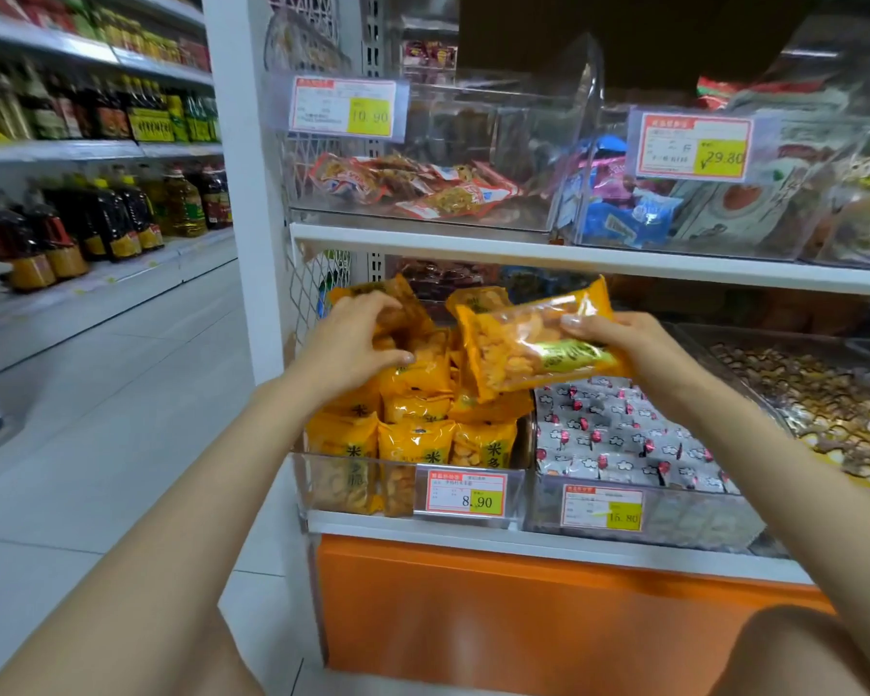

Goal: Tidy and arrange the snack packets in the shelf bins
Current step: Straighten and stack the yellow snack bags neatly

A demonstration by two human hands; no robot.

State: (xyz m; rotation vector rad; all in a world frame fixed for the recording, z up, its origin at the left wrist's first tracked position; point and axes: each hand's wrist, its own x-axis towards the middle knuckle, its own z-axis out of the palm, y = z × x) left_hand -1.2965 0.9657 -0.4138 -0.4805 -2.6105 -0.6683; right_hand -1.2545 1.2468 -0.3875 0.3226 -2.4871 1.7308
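Approx. halfway: front row of orange plastic snack packets (413, 444) sits neat in clear plastic shelf bin (352, 487), back jumbled. Above bin, right hand (619, 339) grips a window-fronted packet (523, 354); left hand (357, 339) clasps a rear packet (393, 301).

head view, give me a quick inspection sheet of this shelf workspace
surface: white lower shelf carrying clear bins side by side.
job's things: orange packets fill the left bin, front row upright; one loose packet is held above it.
clutter: grey packets in the next bin; mixed snacks in the bins on the shelf above.
grippers: left hand grips orange packets at the back of the left bin; right hand grips the loose packet, thumb on top.
cables: nothing seen.
surroundings: aisle shelves of bottles on the left, tiled floor.
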